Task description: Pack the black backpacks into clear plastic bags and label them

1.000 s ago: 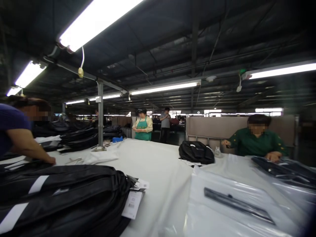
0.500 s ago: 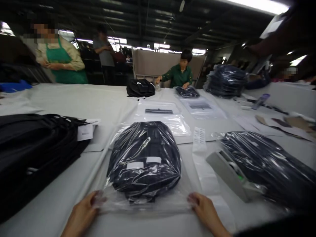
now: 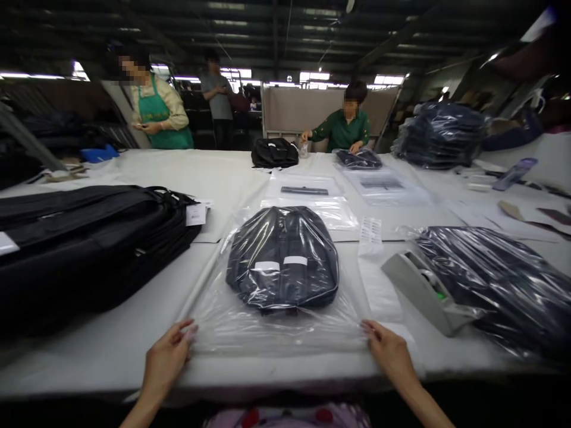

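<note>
A dark backpack [image 3: 285, 261] lies on the white-covered table inside a clear plastic bag [image 3: 276, 342], two white strips showing on its straps. My left hand [image 3: 169, 351] pinches the near left corner of the bag. At the near right corner, my right hand [image 3: 387, 348] grips the plastic between thumb and fingers. The near edge of the bag stretches fairly straight between both hands, beyond the backpack's lower end.
Black bags [image 3: 89, 244] with a white tag are piled at left. To the right stand a grey tape dispenser [image 3: 428, 291], a label strip [image 3: 372, 261] and bagged backpacks [image 3: 495, 285]. Flat plastic bags [image 3: 307, 205] lie beyond. A person in green [image 3: 348, 128] works across the table.
The view has tilted and shifted, so more of the table's near edge shows. Both hands have spread apart, and the bag's near edge is pulled wider and flatter.
</note>
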Demonstrator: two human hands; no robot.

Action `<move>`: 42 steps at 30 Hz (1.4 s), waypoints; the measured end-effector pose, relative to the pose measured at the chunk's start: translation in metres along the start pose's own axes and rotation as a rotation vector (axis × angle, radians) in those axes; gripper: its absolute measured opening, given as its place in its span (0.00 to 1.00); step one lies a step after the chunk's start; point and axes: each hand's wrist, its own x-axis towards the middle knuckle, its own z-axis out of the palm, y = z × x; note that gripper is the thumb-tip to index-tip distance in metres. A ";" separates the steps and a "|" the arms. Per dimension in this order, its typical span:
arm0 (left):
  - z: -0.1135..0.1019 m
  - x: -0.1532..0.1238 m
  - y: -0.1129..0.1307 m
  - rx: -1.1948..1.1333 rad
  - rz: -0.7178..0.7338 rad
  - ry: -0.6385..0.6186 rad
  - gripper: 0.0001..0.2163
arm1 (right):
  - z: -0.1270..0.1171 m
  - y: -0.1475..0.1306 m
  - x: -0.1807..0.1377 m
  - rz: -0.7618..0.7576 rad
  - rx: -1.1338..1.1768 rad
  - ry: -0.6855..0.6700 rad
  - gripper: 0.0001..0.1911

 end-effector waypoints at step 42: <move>-0.007 -0.076 -0.083 0.204 0.453 0.009 0.13 | -0.045 0.033 -0.064 -0.270 -0.021 0.237 0.21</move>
